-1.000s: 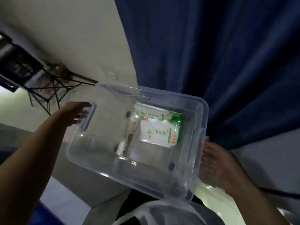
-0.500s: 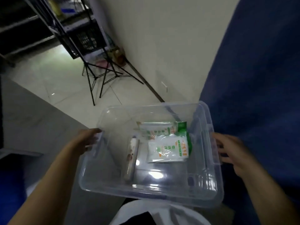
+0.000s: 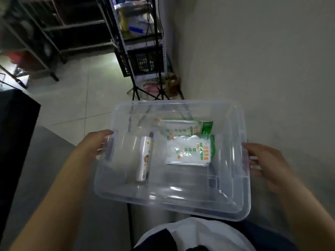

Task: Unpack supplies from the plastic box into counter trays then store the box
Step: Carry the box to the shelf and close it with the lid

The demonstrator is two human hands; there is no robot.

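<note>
Dim room: tiled floor, pale wall on right, metal rack at back with black crate on a lower shelf, tripod legs in front of it. Dark block at left edge, grey surface under left forearm.

Carrying clear plastic box by both short ends, open-topped, roughly level, just ahead of torso and well above the floor. Can't tell if its bottom touches the grey surface.

Left grip grasping left end of box, fingers curled round rim at the handle. Right grip grasping right end, fingers curled at the handle lip.

Inside box: white roll lying flat left of centre, long axis front to back. Two green-and-white packs right of it: near pack flat, far pack touching its far edge, close to the back wall. Near half of box bare.

White and dark clothing at bottom of view.
</note>
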